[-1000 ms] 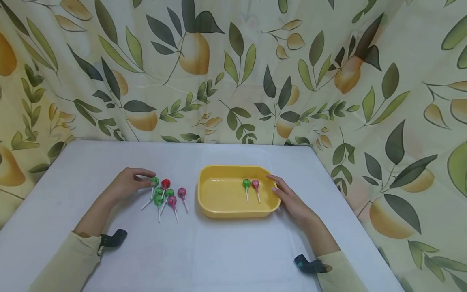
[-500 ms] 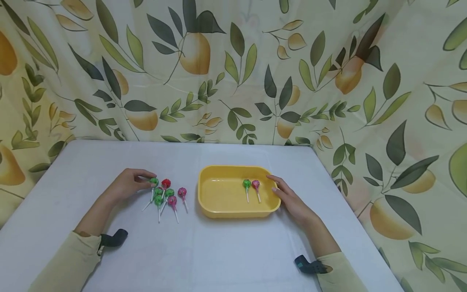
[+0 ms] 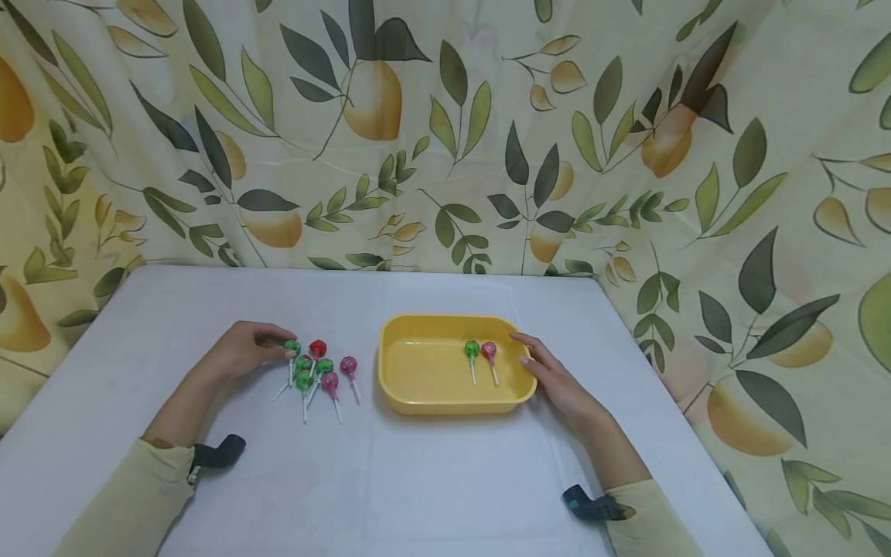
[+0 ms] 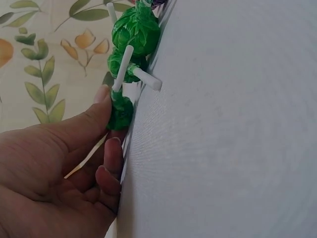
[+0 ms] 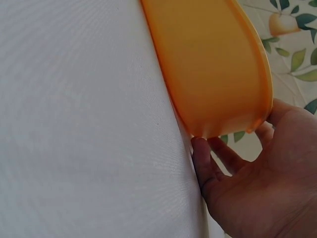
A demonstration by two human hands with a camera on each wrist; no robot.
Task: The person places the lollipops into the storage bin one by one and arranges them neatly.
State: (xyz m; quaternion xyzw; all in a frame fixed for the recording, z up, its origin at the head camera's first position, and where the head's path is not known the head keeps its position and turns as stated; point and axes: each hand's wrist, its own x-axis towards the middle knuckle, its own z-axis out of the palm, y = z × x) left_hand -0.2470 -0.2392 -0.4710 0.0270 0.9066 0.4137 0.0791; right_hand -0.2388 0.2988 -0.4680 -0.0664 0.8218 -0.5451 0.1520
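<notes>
My left hand [image 3: 244,352] pinches a green lollipop [image 3: 292,346] by its wrapped head, at the left of a small pile; in the left wrist view, thumb and fingers hold the green lollipop [image 4: 120,110]. Beside it lie more green lollipops [image 3: 303,380], a red one [image 3: 317,349] and pink ones [image 3: 349,364]. The yellow tray [image 3: 425,408] holds a green lollipop [image 3: 472,350] and a pink one [image 3: 489,351]. At the tray's right end rests my right hand [image 3: 567,391], its fingers against the rim and wall; the right wrist view shows this hand [image 5: 262,173] touching the tray [image 5: 213,69].
A white cloth covers the table [image 3: 445,487]. Behind it and along the right side hangs a curtain [image 3: 445,178] printed with leaves and fruit. Dark bands [image 3: 219,452] are on both wrists.
My left hand and the green lollipop in it have shifted very slightly left. The right hand still rests at the tray's end.
</notes>
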